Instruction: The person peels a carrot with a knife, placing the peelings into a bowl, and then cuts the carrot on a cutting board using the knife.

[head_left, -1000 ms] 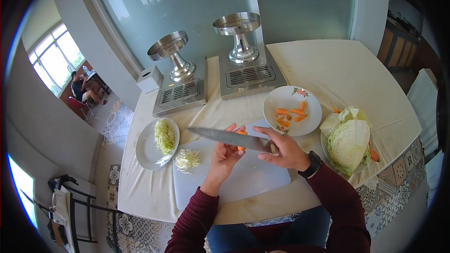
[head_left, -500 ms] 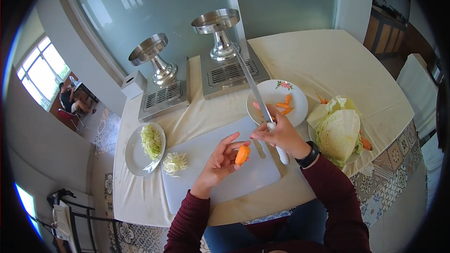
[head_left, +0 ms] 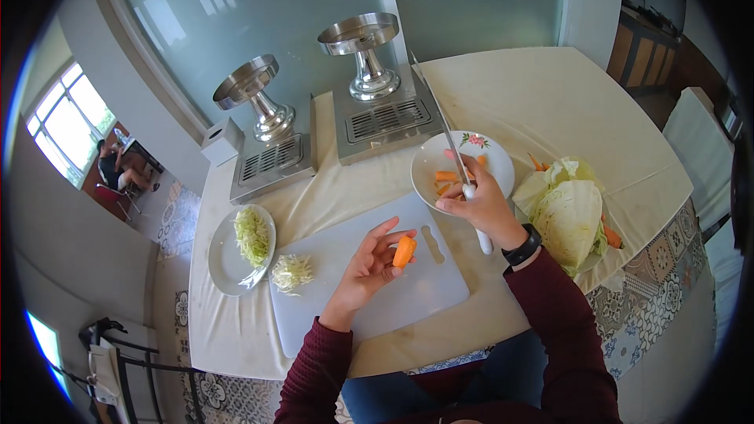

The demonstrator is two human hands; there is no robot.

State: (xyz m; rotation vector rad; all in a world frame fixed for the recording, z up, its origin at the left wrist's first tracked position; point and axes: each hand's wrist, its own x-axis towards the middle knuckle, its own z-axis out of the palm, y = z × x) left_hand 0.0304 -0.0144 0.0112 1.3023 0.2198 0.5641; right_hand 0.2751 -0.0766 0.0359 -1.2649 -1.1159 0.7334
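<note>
Above the white cutting board [head_left: 369, 298], my left hand [head_left: 369, 267] holds a short piece of carrot [head_left: 404, 252] between thumb and fingers. My right hand [head_left: 485, 204] grips a long knife [head_left: 444, 122] by its white handle, blade pointing up and away. That hand is over the near edge of a flower-patterned plate [head_left: 503, 180], where several carrot pieces [head_left: 446, 176] lie. Shredded cabbage [head_left: 292, 273] sits in a small heap on the board's left side. More shredded cabbage [head_left: 252, 237] rests on a white plate [head_left: 228, 271] to the left.
Cabbage leaves [head_left: 567, 212] and a carrot [head_left: 613, 238] lie on a plate at the right. Two metal stands [head_left: 371, 82] [head_left: 271, 122] with drip grilles stand at the back, beside a white box [head_left: 223, 141]. A person [head_left: 118, 165] sits far left near a window.
My right hand and the knife have moved right and forward, from the board toward the flower-patterned plate. My left hand stays nearly in place with the carrot piece.
</note>
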